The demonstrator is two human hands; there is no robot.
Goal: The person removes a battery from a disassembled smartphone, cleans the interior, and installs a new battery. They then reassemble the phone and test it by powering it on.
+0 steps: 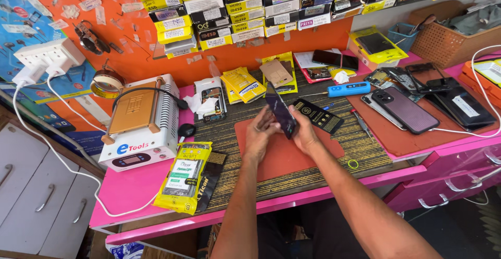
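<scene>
Both my hands hold a dark smartphone (280,113) tilted on edge above a red work mat (292,157) on the pink bench (130,186). My left hand (259,136) grips its left side and lower end. My right hand (304,132) grips its right side. Just behind the right hand lies a flat black box (319,116) with gold print.
A white heating machine (140,126) stands at the left. Yellow parts packets (182,178) lie at the front left. Several phones (407,110) lie at the right, a blue tool (348,89) behind. White cables (68,157) hang off the left edge. Stacked boxes (250,8) line the wall.
</scene>
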